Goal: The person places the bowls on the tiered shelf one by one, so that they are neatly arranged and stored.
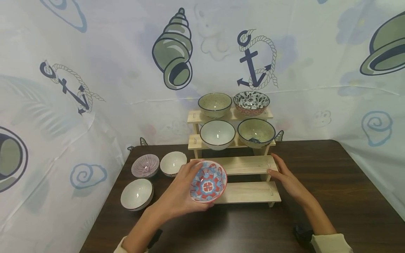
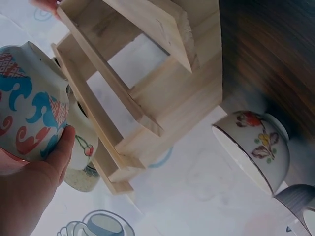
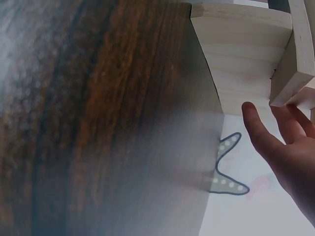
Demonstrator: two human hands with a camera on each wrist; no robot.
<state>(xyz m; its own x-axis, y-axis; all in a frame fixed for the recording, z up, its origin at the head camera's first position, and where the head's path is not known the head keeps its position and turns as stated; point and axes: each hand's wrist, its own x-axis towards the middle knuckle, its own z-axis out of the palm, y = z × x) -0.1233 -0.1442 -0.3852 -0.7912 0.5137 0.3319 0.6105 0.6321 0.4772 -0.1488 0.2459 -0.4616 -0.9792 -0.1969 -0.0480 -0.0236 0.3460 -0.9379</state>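
My left hand [image 1: 185,191] grips a small bowl [image 1: 209,181] with a red, blue and white floral pattern, its inside tilted towards the head camera. The bowl is in front of the left part of a stepped wooden display rack [image 1: 256,192], covering part of its lower two steps. In the left wrist view, blue and red scrolls mark the outside of the same bowl [image 2: 32,105]. My right hand [image 1: 289,181] touches the right end of the rack's second step from the bottom, its fingers fairly straight, as the right wrist view also shows.
On the top step stand a green bowl [image 1: 215,105] and a black-and-white patterned bowl [image 1: 251,103]. Below them are a white bowl [image 1: 217,135] and an olive bowl [image 1: 256,133]. Left on the dark table [image 1: 329,175] sit a purple-striped bowl [image 1: 145,166] and two white bowls [image 1: 137,194].
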